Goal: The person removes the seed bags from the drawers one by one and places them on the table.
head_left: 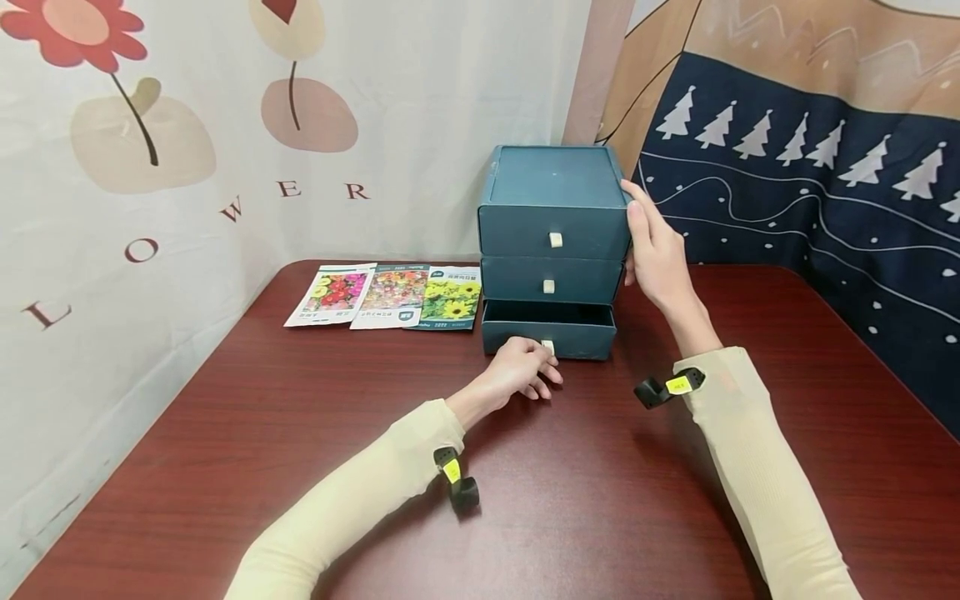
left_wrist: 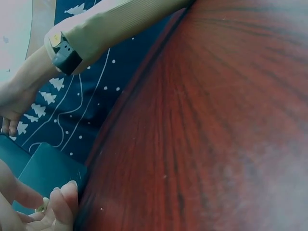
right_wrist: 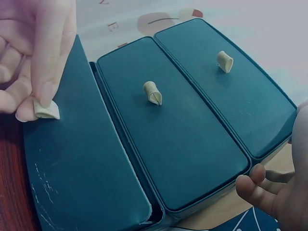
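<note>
A dark blue-green three-drawer box (head_left: 555, 177) stands at the back of the table. Its bottom drawer (head_left: 585, 343) is pulled partly out, its inside showing dark, while the upper two fronts sit flush. With thumb and finger, my left hand (head_left: 519, 371) pinches the small cream pull tab (right_wrist: 50, 110) of that bottom drawer. My right hand (head_left: 660, 254) rests against the box's right side, fingers extended along it near the upper front corner. In the right wrist view, cream tabs show on the middle drawer (right_wrist: 168, 130) and top drawer (right_wrist: 240, 96).
Three flower-picture packets (head_left: 390, 296) lie overlapping on the reddish-brown table (head_left: 562, 483), left of the box. Behind them hangs a white curtain (head_left: 435, 108) with flower prints. A navy cloth (head_left: 825, 208) with white trees hangs at the right.
</note>
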{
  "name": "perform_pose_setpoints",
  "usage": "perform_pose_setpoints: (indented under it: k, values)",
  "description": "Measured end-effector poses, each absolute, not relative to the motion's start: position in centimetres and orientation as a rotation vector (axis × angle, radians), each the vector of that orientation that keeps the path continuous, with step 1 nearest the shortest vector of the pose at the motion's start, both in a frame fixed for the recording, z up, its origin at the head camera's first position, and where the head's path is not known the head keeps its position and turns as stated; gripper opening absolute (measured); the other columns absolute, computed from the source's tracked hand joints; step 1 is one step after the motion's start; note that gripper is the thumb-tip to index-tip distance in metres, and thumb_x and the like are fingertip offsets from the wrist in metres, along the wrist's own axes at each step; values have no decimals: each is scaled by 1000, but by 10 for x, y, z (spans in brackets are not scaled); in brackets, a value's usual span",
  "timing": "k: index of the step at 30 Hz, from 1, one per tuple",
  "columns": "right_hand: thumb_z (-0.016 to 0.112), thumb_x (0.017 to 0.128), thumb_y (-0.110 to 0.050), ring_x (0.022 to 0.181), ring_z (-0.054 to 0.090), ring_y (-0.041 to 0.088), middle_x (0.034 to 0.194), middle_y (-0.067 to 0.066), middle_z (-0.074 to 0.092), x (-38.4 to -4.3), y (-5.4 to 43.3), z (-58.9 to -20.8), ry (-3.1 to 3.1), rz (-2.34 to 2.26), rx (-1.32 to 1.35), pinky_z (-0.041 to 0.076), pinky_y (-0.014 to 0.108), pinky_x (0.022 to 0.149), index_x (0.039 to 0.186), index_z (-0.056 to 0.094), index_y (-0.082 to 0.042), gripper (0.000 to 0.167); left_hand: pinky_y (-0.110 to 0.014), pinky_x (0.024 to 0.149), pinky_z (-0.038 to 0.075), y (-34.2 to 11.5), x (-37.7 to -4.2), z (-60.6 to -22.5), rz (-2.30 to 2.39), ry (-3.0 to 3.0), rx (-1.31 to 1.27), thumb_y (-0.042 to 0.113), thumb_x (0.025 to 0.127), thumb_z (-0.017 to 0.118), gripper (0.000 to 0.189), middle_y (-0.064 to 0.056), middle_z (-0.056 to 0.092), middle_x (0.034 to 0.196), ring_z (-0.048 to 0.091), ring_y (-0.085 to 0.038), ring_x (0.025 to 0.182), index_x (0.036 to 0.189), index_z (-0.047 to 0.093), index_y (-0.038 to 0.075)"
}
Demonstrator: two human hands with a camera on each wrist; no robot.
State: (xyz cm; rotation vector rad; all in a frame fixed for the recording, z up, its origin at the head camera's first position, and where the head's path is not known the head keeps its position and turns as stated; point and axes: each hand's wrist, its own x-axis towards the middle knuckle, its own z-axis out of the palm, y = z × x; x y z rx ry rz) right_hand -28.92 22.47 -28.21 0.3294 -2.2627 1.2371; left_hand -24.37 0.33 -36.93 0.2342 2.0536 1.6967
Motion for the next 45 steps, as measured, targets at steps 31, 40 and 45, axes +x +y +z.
perform_pose_setpoints:
  k: [31,40,45]
  values:
    - [33,108,-50,42,50,21,66,27,53,-290,225,-283,-2256,1222,336,45,27,47,154,42,-30,51,-21,50,50,10,-276,-371,1766,1978,144,12,106,49,28,-10,69,83,60,-13,52,114,63,-11]
    - [32,108,-50,43,50,21,65,25,53,-290,225,-282,-2260,1224,333,47,29,47,155,41,-30,52,-20,50,49,13,-284,-371,1794,1958,116,12,106,48,29,-10,69,84,60,-12,52,117,62,-12]
    - [33,109,-49,42,50,20,62,20,52,-291,225,-281,-2264,1217,326,47,30,47,154,42,-30,51,-20,50,49,12,-289,-372,1807,1948,109,12,106,49,30,-9,67,84,60,-12,53,119,61,-12]
